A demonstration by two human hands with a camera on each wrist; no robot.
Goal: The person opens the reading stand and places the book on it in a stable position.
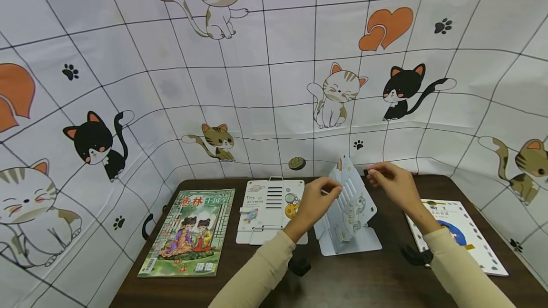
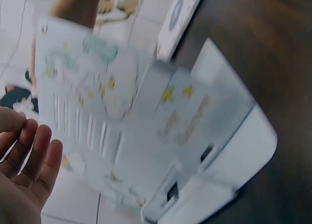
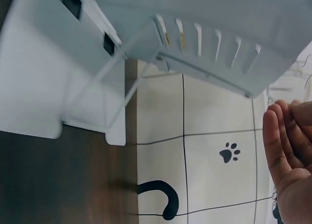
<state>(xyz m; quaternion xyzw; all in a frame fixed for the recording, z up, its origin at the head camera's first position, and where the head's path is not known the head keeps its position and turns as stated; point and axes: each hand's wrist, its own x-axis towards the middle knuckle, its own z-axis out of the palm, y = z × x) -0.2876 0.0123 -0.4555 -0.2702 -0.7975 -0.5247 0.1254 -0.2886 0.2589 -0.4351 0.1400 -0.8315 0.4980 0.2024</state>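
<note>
A white folding book stand (image 1: 355, 215) with a unicorn print and a row of slots stands propped up on its flat base on the table. My left hand (image 1: 314, 203) is raised at its left side, overlapping its edge in the head view. In the left wrist view the thumb meets the index fingertip, the other fingers lie loose, and nothing shows between them. My right hand (image 1: 394, 187) hovers off the stand's upper right edge. Its fingers (image 3: 278, 141) are nearly straight in the right wrist view, with the thumb against them, apart from the panel (image 3: 219, 19).
Left of the upright stand, a second white stand (image 1: 257, 198) with space drawings lies flat. A green magazine (image 1: 192, 232) is at the table's left. A white book (image 1: 471, 236) lies at the right, partly under my right forearm. A cat-patterned sheet (image 1: 278, 84) hangs behind the table.
</note>
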